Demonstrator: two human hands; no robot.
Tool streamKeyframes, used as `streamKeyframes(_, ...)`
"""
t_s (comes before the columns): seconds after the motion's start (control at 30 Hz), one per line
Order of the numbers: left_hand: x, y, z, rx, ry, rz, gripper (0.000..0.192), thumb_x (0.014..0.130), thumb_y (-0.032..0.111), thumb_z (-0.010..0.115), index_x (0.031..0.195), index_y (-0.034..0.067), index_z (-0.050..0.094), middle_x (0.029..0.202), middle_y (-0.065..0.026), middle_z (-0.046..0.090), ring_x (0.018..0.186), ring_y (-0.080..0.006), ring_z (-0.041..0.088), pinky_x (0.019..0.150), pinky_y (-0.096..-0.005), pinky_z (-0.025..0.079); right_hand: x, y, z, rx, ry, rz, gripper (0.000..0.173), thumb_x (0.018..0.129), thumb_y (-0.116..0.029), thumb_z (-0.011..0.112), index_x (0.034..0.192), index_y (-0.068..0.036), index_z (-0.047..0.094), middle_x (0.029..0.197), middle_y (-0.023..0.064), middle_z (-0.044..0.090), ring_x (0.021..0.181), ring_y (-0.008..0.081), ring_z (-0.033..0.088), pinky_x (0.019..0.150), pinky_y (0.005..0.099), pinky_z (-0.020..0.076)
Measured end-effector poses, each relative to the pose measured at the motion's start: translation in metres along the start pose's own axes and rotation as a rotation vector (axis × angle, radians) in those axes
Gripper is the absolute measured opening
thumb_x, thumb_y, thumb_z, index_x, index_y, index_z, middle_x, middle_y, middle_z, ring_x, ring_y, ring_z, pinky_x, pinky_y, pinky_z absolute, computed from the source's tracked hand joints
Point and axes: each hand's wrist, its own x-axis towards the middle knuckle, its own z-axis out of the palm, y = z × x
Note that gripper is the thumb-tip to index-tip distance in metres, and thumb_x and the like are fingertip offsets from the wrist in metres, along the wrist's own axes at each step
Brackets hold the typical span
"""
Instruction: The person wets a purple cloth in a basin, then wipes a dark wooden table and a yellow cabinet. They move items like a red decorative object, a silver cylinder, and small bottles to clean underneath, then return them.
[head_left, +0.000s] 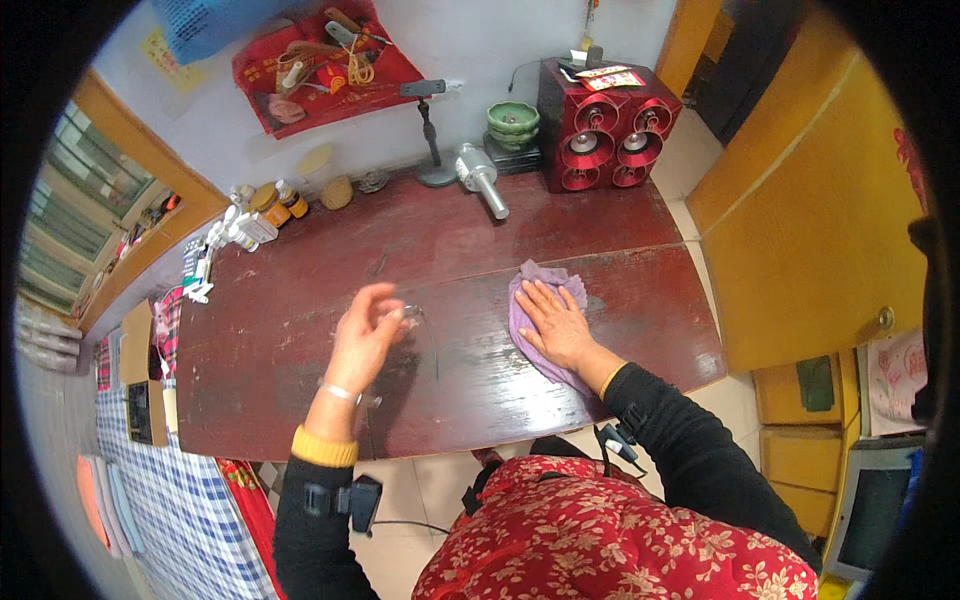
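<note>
My right hand (557, 325) lies flat, fingers slightly spread, on a crumpled purple cloth (527, 350). The cloth rests on the worn dark-red wooden table (300, 360), right of its middle. Over the table to the left, my left hand (367, 330) is raised and somewhat blurred, its fingers curled. A thin-framed pair of eyeglasses (433, 341) shows at those fingertips, one slender arm hanging down; part of it is hidden by the hand.
Along the back stand a silver microphone (480, 176), a black stand (431, 142), green bowls (513, 120) and a red speaker (600, 139). Bottles and jars (274, 202) crowd the back left corner. A yellow door (817, 217) stands to the right, a checked-cloth surface (165, 480) to the left.
</note>
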Motion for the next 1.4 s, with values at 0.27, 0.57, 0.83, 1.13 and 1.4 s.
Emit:
streamKeyframes(0.27,0.158,-0.011,0.08,-0.318,-0.132,-0.325,0.068,0.095,0.032,0.071,0.148,0.003,0.04,0.137,-0.0201,0.051,0.114,-0.0361,0.064,0.086,-0.0467,0.061,0.071,0.035,0.005,-0.045,0.079,0.133,0.07,0.1,-0.048,0.051,0.157,-0.011,0.037,0.166,0.0101,0.031,0.154,0.0264,0.026,0.123,0.0502,0.0203)
streamKeyframes(0.57,0.279,-0.03,0.151,-0.556,-0.052,-0.523,0.062,0.094,0.038,0.071,0.141,0.008,0.044,0.137,-0.0213,0.051,0.119,-0.0405,0.059,0.093,-0.0578,0.057,0.142,0.084,0.01,0.034,0.111,0.206,0.07,0.1,-0.048,0.052,0.157,-0.012,0.037,0.167,0.0093,0.03,0.155,0.0247,0.024,0.124,0.048,0.0195)
streamKeyframes(0.83,0.305,-0.047,0.17,-0.637,0.066,-0.578,0.035,0.098,0.031,0.068,0.114,0.003,0.055,0.088,-0.0086,0.064,0.073,-0.022,0.066,0.062,-0.0358,0.06,0.177,0.106,0.007,0.045,0.116,0.221,0.07,0.099,-0.048,0.053,0.157,-0.01,0.038,0.166,0.0092,0.03,0.155,0.0243,0.024,0.125,0.0488,0.0186)
streamKeyframes(1.13,0.268,-0.042,0.148,-0.595,0.042,-0.417,0.02,0.102,0.026,0.064,0.095,0.009,0.055,0.075,0.0003,0.057,0.058,-0.0073,0.049,0.048,-0.0212,0.038,0.196,0.093,0.008,0.004,0.054,0.337,0.07,0.101,-0.043,0.051,0.159,-0.008,0.034,0.167,0.0099,0.028,0.155,0.0256,0.023,0.124,0.0495,0.0202)
streamKeyframes(1.4,0.208,-0.031,0.101,-0.553,-0.025,-0.371,0.018,0.102,0.026,0.064,0.099,0.009,0.058,0.076,0.0017,0.058,0.058,-0.0058,0.049,0.048,-0.0209,0.037,0.223,0.083,0.017,0.001,0.086,0.367,0.073,0.1,-0.044,0.051,0.158,-0.003,0.033,0.167,0.0134,0.029,0.155,0.0279,0.024,0.123,0.0507,0.0216)
